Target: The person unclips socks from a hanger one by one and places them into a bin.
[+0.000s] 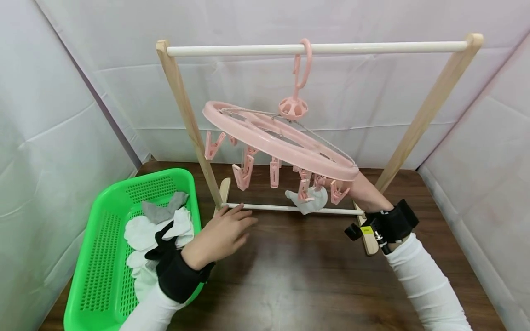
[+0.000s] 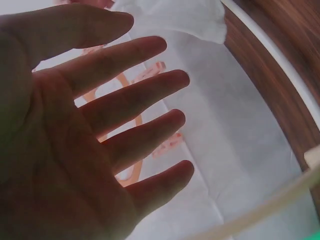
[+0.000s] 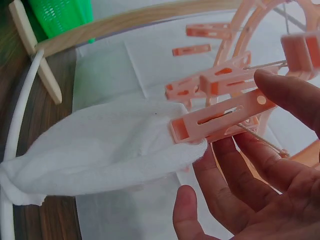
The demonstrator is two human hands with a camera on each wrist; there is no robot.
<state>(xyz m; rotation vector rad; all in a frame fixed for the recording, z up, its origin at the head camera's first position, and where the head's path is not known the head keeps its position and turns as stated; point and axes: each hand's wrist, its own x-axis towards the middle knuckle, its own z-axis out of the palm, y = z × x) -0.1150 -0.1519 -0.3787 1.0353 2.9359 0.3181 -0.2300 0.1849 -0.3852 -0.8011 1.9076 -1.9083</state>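
A pink round clip hanger [image 1: 281, 142] hangs by its hook from a white rod, its ring tilted down toward the right. Under its low side a white sock [image 3: 105, 150] dangles from a pink clothespin [image 3: 220, 117]. My right hand [image 3: 265, 200] pinches that clothespin, thumb at its upper end and fingers beneath; in the head view the ring partly hides this hand. My left hand [image 1: 221, 234] holds nothing and hovers with spread fingers by the right rim of a green basket [image 1: 103, 257]. White, grey and black cloth pieces [image 1: 159, 230] lie inside the basket.
A wooden stand with slanted posts [image 1: 430, 110] carries the upper white rod [image 1: 248, 50]; a lower white rod [image 1: 269, 208] runs near the dark wooden table [image 1: 281, 276]. Several other pink clothespins [image 1: 243, 172] dangle from the ring. White sheets [image 1: 124, 27] enclose the back and sides.
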